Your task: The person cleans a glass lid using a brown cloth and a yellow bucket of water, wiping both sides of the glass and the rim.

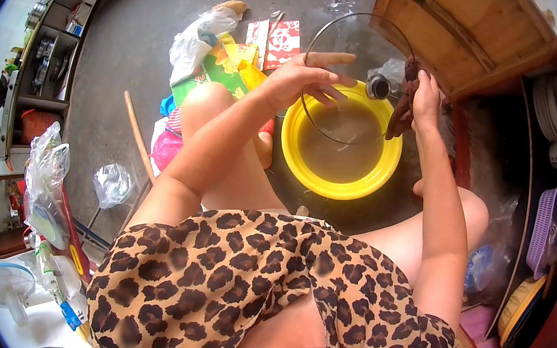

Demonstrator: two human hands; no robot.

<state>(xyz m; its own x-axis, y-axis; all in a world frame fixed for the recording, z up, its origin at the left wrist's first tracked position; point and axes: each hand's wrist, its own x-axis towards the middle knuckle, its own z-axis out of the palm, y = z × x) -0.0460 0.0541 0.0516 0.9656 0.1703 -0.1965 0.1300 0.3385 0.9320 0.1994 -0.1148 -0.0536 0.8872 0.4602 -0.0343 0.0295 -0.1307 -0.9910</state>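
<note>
A round clear glass lid (347, 30) with a thin rim and a dark knob (378, 87) is held up over a yellow basin (386, 180) of cloudy water. My left hand (317, 78) holds the lid at its left edge, fingers spread across the glass. At the opposite edge, my right hand (427, 101) grips a dark brown cloth (404, 103) against the rim. Part of the cloth is hidden behind my fingers. The basin stands on the floor between my bent legs.
Plastic bags (205, 29) and a red-and-white printed packet (282, 42) lie beyond my left knee. A wooden stick (138, 134) leans at left. Wooden furniture (450, 28) stands beyond the basin at right. Shelves at right hold stacked plates (548, 106) and a purple basket (543, 230).
</note>
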